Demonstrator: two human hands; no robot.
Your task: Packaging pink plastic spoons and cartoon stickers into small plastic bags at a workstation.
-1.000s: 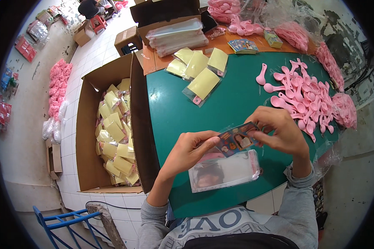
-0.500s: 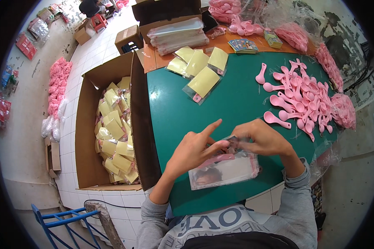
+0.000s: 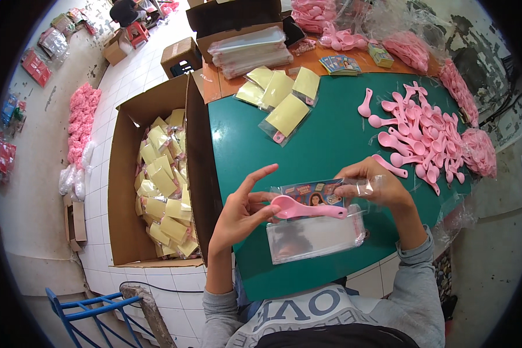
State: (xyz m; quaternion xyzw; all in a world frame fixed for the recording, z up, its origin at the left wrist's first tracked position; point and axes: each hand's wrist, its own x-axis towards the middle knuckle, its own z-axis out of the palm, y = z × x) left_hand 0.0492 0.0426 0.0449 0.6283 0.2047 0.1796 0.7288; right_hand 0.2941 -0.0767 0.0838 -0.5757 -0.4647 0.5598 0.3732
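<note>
Between my two hands a clear plastic bag with a printed blue card is stretched out, and a pink measuring spoon lies along its front. I cannot tell whether the spoon is inside the bag. My left hand pinches the bowl end with thumb and fingers, its index finger raised. At the other end, my right hand grips the bag, its loose clear end showing over the fingers. Below them a stack of clear bags lies on the green table.
Finished-looking packs with yellow backs lie at the far side. Loose pink spoons are piled on the right. A tall cardboard box of similar packs stands left of the table. Printed cards and more bags sit behind.
My hands have spread apart, the left moving left and the right moving slightly right. The card and spoon, mostly covered before, now face up in view above the stack.
</note>
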